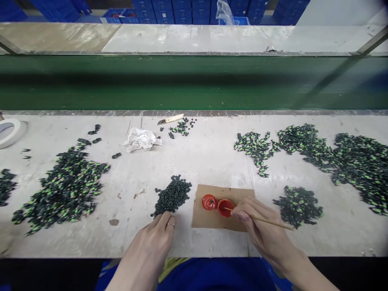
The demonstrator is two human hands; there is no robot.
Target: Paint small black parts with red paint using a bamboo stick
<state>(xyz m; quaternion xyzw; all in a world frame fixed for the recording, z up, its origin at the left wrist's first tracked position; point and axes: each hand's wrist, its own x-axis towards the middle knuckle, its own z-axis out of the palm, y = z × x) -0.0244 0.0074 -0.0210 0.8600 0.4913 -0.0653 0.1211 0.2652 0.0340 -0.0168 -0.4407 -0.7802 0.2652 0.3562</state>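
My right hand [257, 218] is closed around a thin wooden stick [271, 222], held like a pen. The stick's tip dips into a small red cup [226, 207] with red contents. Beside that cup lies a round red lid [209, 202], with a small dark piece on it. Both rest on a flat piece of cardboard [198, 218]. My left hand [154, 234], with a ring on one finger, is at the near edge of a pile of small black round pieces [173, 195]. Its fingers are bent together; what they pinch, if anything, is hidden.
Piles of black-and-green small parts lie at the left [66, 186] and right [360, 169]; a smaller dark pile [299, 206] sits near my right hand. Farther back are crumpled white tissue [141, 140], a knife [171, 119], a tape roll [12, 132] and a green conveyor belt [194, 83].
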